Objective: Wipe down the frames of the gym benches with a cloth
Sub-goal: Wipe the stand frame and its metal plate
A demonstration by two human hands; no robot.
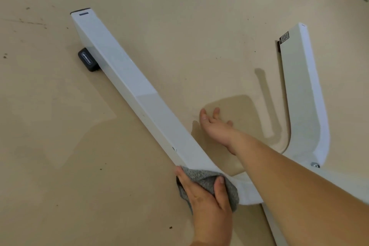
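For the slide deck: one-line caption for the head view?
Left hand grips a grey cloth on the white bench frame, open right hand held out between its two arms.

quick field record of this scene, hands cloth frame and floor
left hand: grips the cloth against the frame near its bend
right hand: open, fingers spread, between the two beams; floor contact unclear
cloth: grey, bunched, on the long beam's near end
frame: white, two beams in a V, low on the floor
foot: black, beside the long beam's far part
label: sticker near the short beam's far end
floor: beige, dark specks
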